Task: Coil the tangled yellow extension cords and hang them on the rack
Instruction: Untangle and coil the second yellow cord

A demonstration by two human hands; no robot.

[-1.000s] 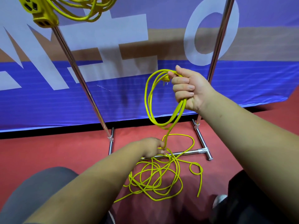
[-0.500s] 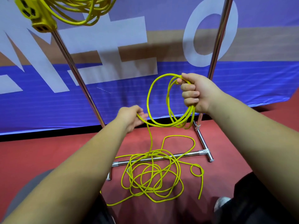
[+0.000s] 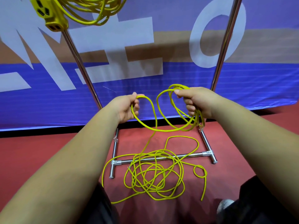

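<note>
floor (image 3: 56, 152): red, loose cord (image 3: 155, 175) sprawling over the rack (image 3: 161, 159) base
right hand (image 3: 196, 102): gripping coiled loops
left hand (image 3: 127, 107): pinching one strand

Two yellow cords (image 3: 155, 173), one rack (image 3: 161, 158)

A single head-worn, wide-angle view is provided; no second view is available for overlap. The scene is viewed from above and behind both forearms, facing forward and steeply downward. The left hand (image 3: 127, 109) and right hand (image 3: 196, 102) are seen at close range near mid-frame. The red floor (image 3: 48, 152) fills the lower half, and the blue banner (image 3: 161, 97) the upper half. The rack (image 3: 161, 159) uprights are bowed outward toward the top corners by lens distortion.
</note>
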